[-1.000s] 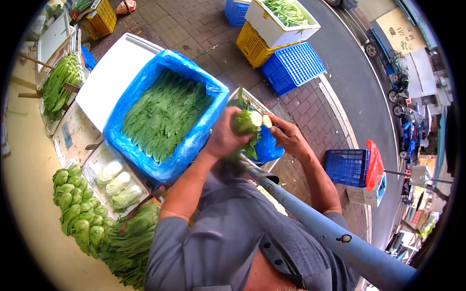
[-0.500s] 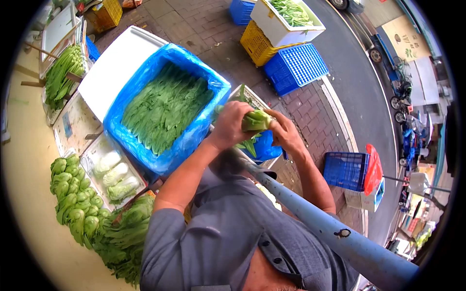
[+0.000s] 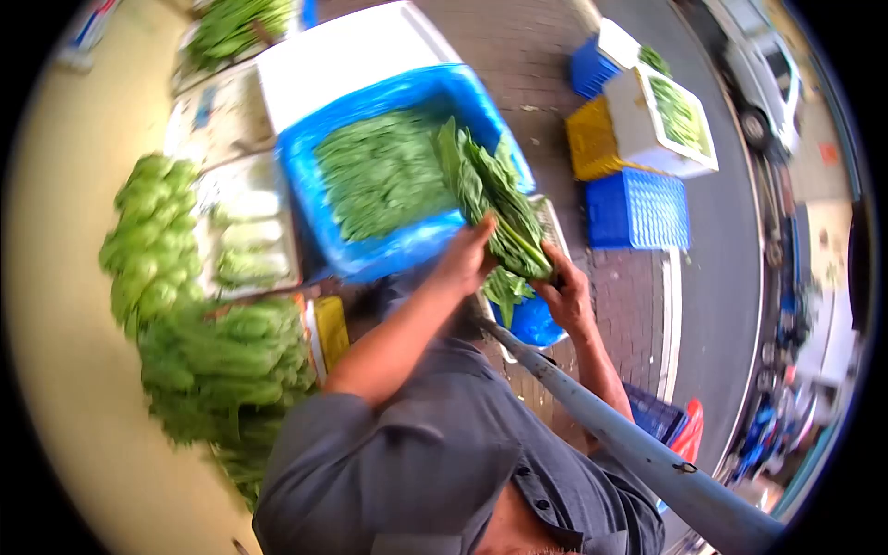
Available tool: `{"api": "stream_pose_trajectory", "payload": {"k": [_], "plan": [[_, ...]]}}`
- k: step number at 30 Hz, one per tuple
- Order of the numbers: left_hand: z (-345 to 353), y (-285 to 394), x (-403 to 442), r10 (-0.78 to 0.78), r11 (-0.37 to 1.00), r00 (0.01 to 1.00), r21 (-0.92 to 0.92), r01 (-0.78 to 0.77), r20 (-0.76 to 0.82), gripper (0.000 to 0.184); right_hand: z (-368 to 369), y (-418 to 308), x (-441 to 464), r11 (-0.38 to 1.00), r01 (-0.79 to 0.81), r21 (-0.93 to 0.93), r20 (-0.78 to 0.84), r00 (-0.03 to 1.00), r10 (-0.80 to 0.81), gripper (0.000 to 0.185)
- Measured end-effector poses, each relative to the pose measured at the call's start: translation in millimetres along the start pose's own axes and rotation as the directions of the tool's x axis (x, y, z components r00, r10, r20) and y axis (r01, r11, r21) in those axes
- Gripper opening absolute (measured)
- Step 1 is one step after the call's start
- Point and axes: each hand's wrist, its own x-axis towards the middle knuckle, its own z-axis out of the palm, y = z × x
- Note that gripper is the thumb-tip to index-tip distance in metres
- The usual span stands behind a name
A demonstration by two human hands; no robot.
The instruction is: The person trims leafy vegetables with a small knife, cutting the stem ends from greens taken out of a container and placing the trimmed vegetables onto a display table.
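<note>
A bunch of leafy greens (image 3: 504,208) with long dark leaves is in my left hand (image 3: 467,259), whose fingers are closed around it. Its leaves point up and its pale stem end faces my right hand (image 3: 568,294). My right hand is closed at that stem end; a small dark thing shows by its fingers, too unclear to name. Just beyond my left hand stands a box lined with blue plastic (image 3: 301,199), holding layered greens (image 3: 384,171). Below the bunch, a pale crate (image 3: 548,217) holds loose leaves (image 3: 507,289) and a blue bag (image 3: 535,322).
A blue-grey pole (image 3: 620,430) slants across beside my right arm. On the left are heads of bok choy (image 3: 153,236), a tray of pale cabbages (image 3: 252,236) and piled lettuce (image 3: 222,365). Stacked crates (image 3: 638,208) stand by the road, where a car (image 3: 758,79) is parked.
The view has turned, shifting the surroundings. The bunch now has its leaves spread upward over the edge of the lined box; earlier mostly its stem end showed between my hands.
</note>
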Motion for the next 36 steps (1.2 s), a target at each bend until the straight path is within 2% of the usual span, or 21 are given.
{"api": "stream_pose_trajectory", "payload": {"k": [1,3,5,6,10,11,12,13,15,16,17,19,20,23,24,25,27,28,31,34,36], "plan": [[-13,-2,3,0.039,0.997,0.992,0.071,-0.031,-0.118,0.047,8,12,8,0.876,0.386,-0.290,0.003,0.916,-0.402,0.067],[2,13,-6,0.100,0.995,0.958,0.047,-0.091,-0.269,0.034,12,19,10,0.960,0.262,-0.101,0.078,0.964,-0.255,0.069],[-13,23,-23,0.314,0.939,0.872,0.258,-0.226,-0.377,0.031,18,-2,7,0.985,0.115,0.125,0.089,0.988,-0.127,0.071],[-10,33,-41,0.380,0.919,0.834,0.266,-0.292,-0.399,0.033,13,19,9,0.987,0.081,0.142,0.058,0.994,-0.090,0.072],[-26,73,-134,0.529,0.846,0.732,0.198,-0.495,-0.429,0.039,2,96,12,0.978,-0.208,0.025,-0.048,0.977,0.209,0.046],[-23,82,-158,0.574,0.813,0.684,0.212,-0.543,-0.449,0.042,-1,136,16,0.990,0.050,-0.134,-0.086,0.994,-0.062,0.046],[-17,94,-186,0.668,0.739,0.633,0.254,-0.624,-0.390,0.051,-7,168,14,0.978,-0.054,-0.200,-0.048,0.998,0.046,0.050],[-30,101,-211,0.741,0.662,0.538,0.304,-0.685,-0.402,0.056,0,159,4,0.946,-0.306,-0.109,-0.061,0.952,0.301,0.042],[-50,118,-265,0.789,0.583,0.369,0.411,-0.701,-0.491,0.064,-2,217,-2,0.945,-0.292,-0.148,0.017,0.954,0.298,0.033],[-74,128,-295,0.813,0.529,0.267,0.464,-0.710,-0.518,0.074,2,218,-8,0.936,-0.270,-0.224,0.060,0.955,0.290,0.031],[-53,141,-313,0.739,0.491,-0.028,0.566,-0.662,-0.673,0.062,4,221,-15,0.923,-0.243,-0.297,0.100,0.954,0.283,0.030],[-41,166,-353,0.706,0.465,-0.198,0.655,-0.595,-0.680,0.068,-3,259,-26,0.910,0.027,-0.415,0.249,0.965,0.085,0.027],[-18,177,-363,0.665,0.468,-0.262,0.663,-0.584,-0.700,0.071,-6,263,-29,0.888,0.032,-0.459,0.282,0.953,0.112,0.026],[-96,207,-406,0.753,0.351,-0.215,0.655,-0.669,-0.622,0.073,-12,286,-34,0.889,0.064,-0.453,0.275,0.959,0.071,0.027],[-81,218,-400,0.509,0.646,-0.447,0.670,-0.366,-0.736,0.069,-15,299,-35,0.900,0.075,-0.430,0.256,0.966,0.042,0.028],[-98,218,-400,0.558,0.708,-0.417,0.673,-0.211,-0.718,0.070,-16,302,-37,0.908,0.087,-0.409,0.239,0.971,0.014,0.028],[-147,216,-403,0.645,0.753,-0.327,0.649,0.113,-0.691,0.071,-17,301,-35,0.915,-0.203,-0.349,0.145,0.953,0.267,0.030],[-148,225,-405,0.646,0.762,-0.242,0.625,0.168,-0.724,0.072,-14,293,-33,0.889,-0.345,-0.301,0.099,0.916,0.389,0.031],[-159,233,-403,0.639,0.769,-0.189,0.628,0.120,-0.745,0.081,-6,252,-34,0.815,-0.525,-0.246,0.111,0.820,0.562,0.033],[-166,234,-402,0.647,0.761,-0.181,0.644,0.083,-0.741,0.091,0,325,-37,0.885,-0.302,-0.355,0.159,0.913,0.375,0.036],[-161,251,-406,0.621,0.778,-0.101,0.598,0.192,-0.777,0.097,12,324,-41,0.899,-0.299,-0.320,0.141,0.923,0.358,0.033]]}}
